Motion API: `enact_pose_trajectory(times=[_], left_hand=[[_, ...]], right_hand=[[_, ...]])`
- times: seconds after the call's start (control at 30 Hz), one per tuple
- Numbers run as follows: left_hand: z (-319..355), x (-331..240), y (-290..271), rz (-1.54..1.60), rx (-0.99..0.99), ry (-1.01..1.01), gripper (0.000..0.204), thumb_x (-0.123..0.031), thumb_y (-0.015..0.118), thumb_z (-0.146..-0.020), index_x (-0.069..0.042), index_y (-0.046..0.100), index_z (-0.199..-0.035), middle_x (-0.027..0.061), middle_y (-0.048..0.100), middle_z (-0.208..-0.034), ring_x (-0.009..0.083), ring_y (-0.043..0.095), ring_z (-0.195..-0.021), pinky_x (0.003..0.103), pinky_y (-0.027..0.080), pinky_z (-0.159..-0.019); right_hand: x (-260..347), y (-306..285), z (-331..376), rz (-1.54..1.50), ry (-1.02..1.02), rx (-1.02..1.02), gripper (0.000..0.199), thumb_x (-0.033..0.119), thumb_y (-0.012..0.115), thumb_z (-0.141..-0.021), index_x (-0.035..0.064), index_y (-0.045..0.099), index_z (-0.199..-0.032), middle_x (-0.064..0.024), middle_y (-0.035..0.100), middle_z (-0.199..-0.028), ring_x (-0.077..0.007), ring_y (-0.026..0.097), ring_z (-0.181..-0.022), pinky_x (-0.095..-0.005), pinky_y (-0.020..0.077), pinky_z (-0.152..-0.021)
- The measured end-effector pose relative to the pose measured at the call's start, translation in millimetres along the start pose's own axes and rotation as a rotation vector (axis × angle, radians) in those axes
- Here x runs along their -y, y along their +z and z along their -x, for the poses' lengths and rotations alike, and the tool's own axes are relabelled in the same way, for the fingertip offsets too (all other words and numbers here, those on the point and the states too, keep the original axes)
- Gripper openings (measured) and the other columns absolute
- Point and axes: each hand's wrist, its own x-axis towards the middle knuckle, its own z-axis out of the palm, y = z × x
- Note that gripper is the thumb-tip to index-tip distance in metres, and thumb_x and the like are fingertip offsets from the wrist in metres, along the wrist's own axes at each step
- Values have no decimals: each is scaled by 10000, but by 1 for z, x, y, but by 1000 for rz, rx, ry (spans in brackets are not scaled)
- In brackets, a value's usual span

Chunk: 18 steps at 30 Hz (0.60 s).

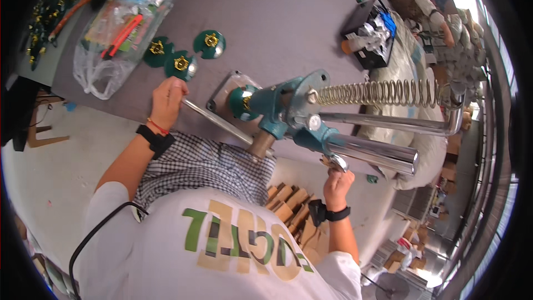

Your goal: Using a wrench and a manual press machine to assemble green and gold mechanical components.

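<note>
While left hand holds steel lever, white shirt bears green-tan lettering.

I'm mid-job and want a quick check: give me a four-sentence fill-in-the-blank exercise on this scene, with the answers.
1. The silver lever is held near its end by the ____ grip.
2. Just right of the clear plastic bag, the loose green discs number ____.
3. Seen from that bag, the black bin lies to the ____.
4. The wide wrist straps are coloured ____.

Missing words: left; three; right; black.
</note>
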Motion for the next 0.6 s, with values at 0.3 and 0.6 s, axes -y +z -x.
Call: enact_pose_trajectory(times=[0.3, 0.6], left_hand=[[1, 7, 4, 26, 54, -66, 316, -191, 402, -961, -21, 560, -745, 28, 517, -627, 78, 471, -496, 238, 377, -468], [-24, -25, -18, -89, -99, 158, 272, -193, 439, -948, -20, 557, -774, 14, 528, -683, 71, 442, -570, 235, 391, -538]], right_hand=[[2, 63, -8, -228, 35, -283, 628, 502, 269, -969, 14, 541, -684, -48, 460, -507, -163, 420, -427, -295, 328, -433], [0, 54, 11, -341, 121, -124, 551, 470, 333, -971, 0, 548, -780, -62, 483, -578, -166, 471, -501, -302, 391, -485]])
